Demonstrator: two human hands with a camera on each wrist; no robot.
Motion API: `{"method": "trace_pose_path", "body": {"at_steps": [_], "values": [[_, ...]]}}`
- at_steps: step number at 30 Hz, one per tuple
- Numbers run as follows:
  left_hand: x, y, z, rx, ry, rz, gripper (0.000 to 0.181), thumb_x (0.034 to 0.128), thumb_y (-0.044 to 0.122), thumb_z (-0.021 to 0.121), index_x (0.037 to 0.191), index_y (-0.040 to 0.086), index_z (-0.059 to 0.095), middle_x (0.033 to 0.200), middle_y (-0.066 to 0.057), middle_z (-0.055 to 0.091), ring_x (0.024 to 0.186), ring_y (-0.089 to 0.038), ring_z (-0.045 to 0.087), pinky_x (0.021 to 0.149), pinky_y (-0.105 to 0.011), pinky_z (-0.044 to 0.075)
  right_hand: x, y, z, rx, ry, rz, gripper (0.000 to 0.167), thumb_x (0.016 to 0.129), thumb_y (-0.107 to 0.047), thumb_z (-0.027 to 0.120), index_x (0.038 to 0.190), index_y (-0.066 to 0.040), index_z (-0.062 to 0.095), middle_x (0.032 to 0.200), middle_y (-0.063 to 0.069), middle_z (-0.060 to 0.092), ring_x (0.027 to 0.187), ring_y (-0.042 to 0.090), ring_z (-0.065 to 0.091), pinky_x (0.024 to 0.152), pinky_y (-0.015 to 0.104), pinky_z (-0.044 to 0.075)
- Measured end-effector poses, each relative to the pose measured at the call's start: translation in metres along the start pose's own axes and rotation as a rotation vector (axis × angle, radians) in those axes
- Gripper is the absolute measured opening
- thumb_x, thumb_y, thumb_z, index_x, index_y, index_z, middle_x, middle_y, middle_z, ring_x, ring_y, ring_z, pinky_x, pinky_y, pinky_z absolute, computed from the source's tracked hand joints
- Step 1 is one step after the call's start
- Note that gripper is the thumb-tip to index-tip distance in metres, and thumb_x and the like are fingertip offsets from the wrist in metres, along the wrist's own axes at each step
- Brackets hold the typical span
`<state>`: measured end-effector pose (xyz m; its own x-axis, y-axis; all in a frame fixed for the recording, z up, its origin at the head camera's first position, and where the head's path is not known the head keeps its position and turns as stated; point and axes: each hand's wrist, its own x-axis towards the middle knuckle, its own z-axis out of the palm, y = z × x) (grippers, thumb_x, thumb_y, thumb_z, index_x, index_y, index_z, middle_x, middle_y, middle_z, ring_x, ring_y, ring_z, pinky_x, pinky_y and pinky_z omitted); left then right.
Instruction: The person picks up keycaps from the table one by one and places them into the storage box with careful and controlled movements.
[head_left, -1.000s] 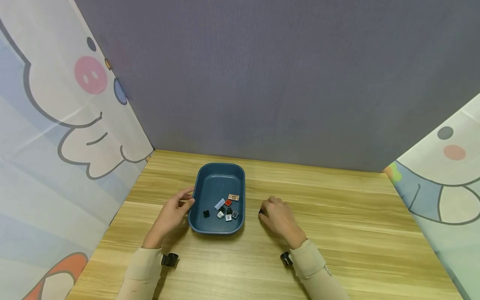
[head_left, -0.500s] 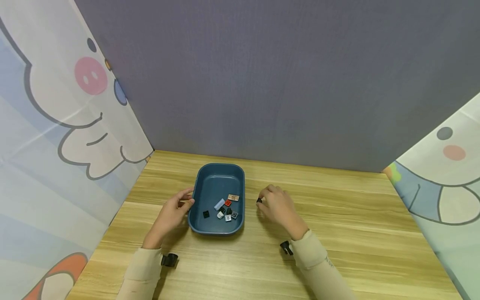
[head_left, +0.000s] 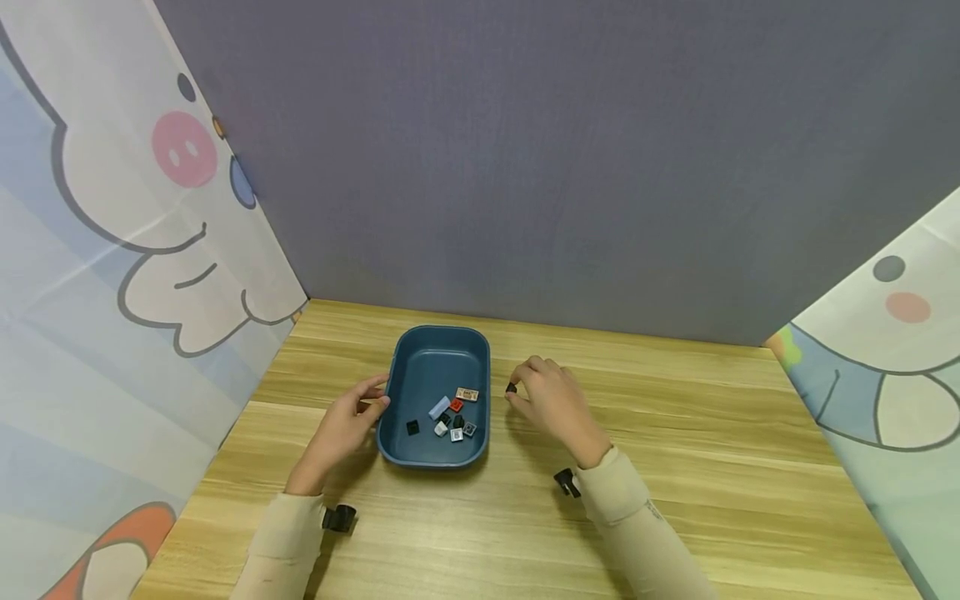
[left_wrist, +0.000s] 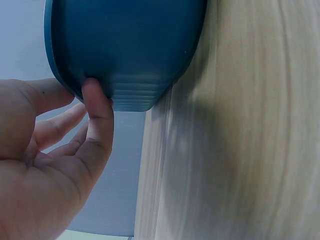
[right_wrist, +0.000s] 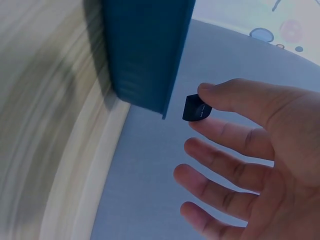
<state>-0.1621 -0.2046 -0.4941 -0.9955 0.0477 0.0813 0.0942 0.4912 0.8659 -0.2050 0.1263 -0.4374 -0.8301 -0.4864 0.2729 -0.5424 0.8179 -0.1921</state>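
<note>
A dark blue tray [head_left: 435, 367] stands on the wooden table. My left hand [head_left: 343, 429] pinches its left rim; in the left wrist view, the thumb and a fingertip sit on either side of that edge. Between the thumb and index finger of my right hand [head_left: 553, 402] is a small black keycap [right_wrist: 196, 108], held up just off the tray's right side. The other fingers of this hand are spread apart. Inside the tray lie several keycaps, among them a red one [head_left: 456, 406], a light blue long one [head_left: 439, 407], a beige printed one [head_left: 467, 394] and a black one [head_left: 412, 427].
A grey panel [head_left: 525, 167] rises behind the table's back edge. Printed cartoon sheets hang at the left [head_left: 90, 250] and right [head_left: 900, 350]. Bare wooden tabletop [head_left: 712, 433] extends right of the tray.
My right hand has lifted the black keycap off the table and moved forward and left, closer to the tray's right wall. The left hand and the tray have stayed put.
</note>
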Motion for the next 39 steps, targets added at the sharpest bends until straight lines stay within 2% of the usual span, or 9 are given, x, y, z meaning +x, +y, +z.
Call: {"method": "trace_pose_path", "body": {"at_steps": [8,13,21,30,39], "values": [[0.001,0.001,0.0,0.012,0.01,0.005,0.04,0.1032,0.012,0.059,0.143,0.005,0.054,0.119,-0.021,0.064,0.096,-0.032,0.066,0.072,-0.033,0.057,0.021,-0.016,-0.003,0.02,-0.029,-0.024,0.017,0.09,-0.029,0.077,0.099,-0.014,0.074,0.107,0.005,0.066,0.096,0.027,0.062,0.079,0.047,0.052],[0.002,0.002,0.002,0.011,0.007,0.012,0.041,0.1029,0.012,0.059,0.143,0.004,0.054,0.119,-0.021,0.064,0.094,-0.032,0.066,0.072,-0.032,0.057,0.028,-0.025,-0.004,0.029,-0.034,-0.055,0.019,0.091,-0.028,0.076,0.101,-0.014,0.074,0.107,0.004,0.066,0.097,0.027,0.062,0.08,0.047,0.053],[0.001,0.002,0.003,0.013,0.008,0.016,0.041,0.103,0.012,0.059,0.143,0.004,0.054,0.119,-0.021,0.064,0.094,-0.03,0.066,0.072,-0.032,0.056,0.029,-0.03,-0.004,0.039,-0.041,-0.068,0.019,0.092,-0.028,0.075,0.104,-0.014,0.074,0.106,0.003,0.066,0.092,0.024,0.061,0.08,0.044,0.052],[0.002,0.001,0.003,0.007,0.011,0.034,0.04,0.1029,0.011,0.059,0.142,0.002,0.054,0.118,-0.023,0.063,0.095,-0.033,0.066,0.071,-0.032,0.057,0.027,-0.029,-0.005,0.065,-0.024,-0.067,0.02,0.093,-0.027,0.073,0.105,-0.011,0.075,0.108,0.004,0.066,0.093,0.025,0.061,0.08,0.046,0.052],[0.002,0.001,0.002,0.01,0.002,0.022,0.04,0.1028,0.009,0.058,0.142,0.004,0.054,0.118,-0.021,0.064,0.096,-0.032,0.066,0.073,-0.032,0.057,0.024,-0.028,-0.007,0.07,-0.02,-0.046,0.02,0.093,-0.028,0.073,0.105,-0.012,0.075,0.109,0.004,0.065,0.096,0.025,0.061,0.081,0.046,0.051]]}}
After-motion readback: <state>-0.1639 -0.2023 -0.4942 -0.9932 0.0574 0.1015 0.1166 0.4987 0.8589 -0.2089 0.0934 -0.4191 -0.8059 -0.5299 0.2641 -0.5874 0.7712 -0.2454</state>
